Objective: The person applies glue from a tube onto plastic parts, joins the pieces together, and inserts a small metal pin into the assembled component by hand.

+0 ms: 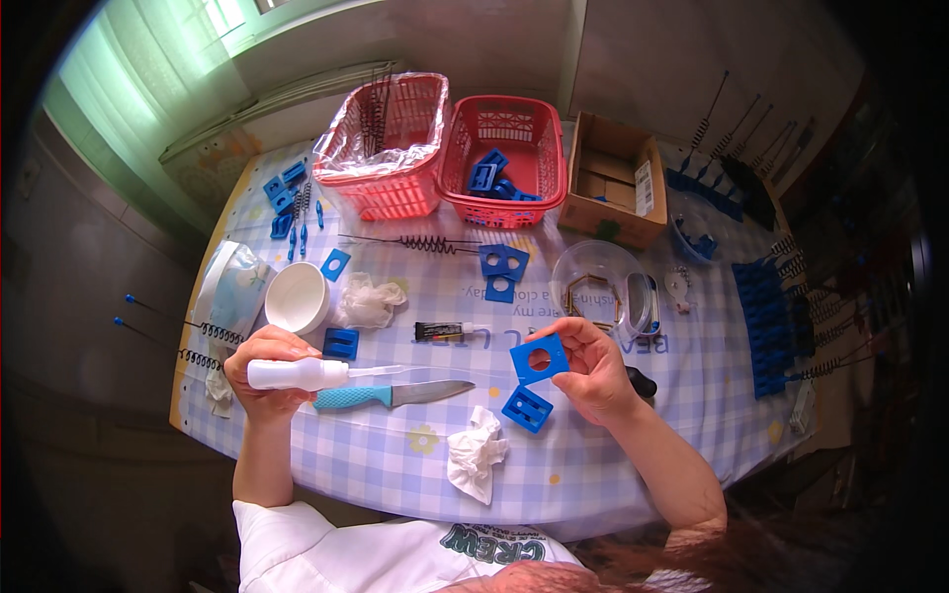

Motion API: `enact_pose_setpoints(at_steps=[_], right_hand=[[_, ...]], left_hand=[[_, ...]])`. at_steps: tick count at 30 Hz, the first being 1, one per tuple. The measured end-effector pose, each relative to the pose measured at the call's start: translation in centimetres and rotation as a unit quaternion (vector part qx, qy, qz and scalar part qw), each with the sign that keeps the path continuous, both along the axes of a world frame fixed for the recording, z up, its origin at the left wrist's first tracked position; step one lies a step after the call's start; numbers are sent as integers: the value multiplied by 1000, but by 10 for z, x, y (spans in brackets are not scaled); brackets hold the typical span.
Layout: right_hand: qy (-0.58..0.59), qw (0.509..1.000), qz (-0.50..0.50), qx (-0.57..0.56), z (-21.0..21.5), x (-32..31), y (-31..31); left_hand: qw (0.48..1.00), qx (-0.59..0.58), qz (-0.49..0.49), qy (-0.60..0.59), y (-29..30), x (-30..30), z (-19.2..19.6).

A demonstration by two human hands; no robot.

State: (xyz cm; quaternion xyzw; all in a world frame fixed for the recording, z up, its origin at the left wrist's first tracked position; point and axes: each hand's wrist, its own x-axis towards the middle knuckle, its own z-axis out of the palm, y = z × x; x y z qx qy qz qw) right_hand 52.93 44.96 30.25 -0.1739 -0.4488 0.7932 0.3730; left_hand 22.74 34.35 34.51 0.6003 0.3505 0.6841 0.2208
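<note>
By the knife [433, 393], our left hand [265, 356] gripped a bottle [297, 375]. Right of the knife, our right hand [596, 381] pinched a blue plate [540, 377].

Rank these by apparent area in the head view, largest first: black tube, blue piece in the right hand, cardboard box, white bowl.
1. Cardboard box
2. White bowl
3. Blue piece in the right hand
4. Black tube

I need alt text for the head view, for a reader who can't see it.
A person's left hand holds a thin-nozzled white bottle, and the right hand a blue plate with a round hole, over a checked tablecloth. On it lie a teal-handled knife, a black tube and a crumpled tissue; two red baskets stand behind.
</note>
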Motion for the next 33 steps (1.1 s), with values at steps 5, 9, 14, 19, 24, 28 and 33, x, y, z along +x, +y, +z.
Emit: enact_pose_setpoints(at_steps=[5,9,14,19,24,28,33], right_hand=[[-4,1000,-3,-1,0,2,0],[-9,1000,-1,0,1,-1,-1],[-11,1000,-1,4,2,0,0],[-7,1000,0,-4,0,0,0],[-11,1000,-2,-6,1,0,0],[-9,1000,-3,-1,1,0,0],[-4,1000,-2,-1,1,0,0]], left_hand=[[1000,15,3,16,2,0,-2],[1000,-1,5,-2,-2,-2,0],[1000,3,14,9,-1,-2,-1],[1000,8,13,12,0,-1,-1],[1000,12,8,9,0,-1,0],[1000,5,3,2,-1,0,1],[1000,17,12,15,0,-1,-1]])
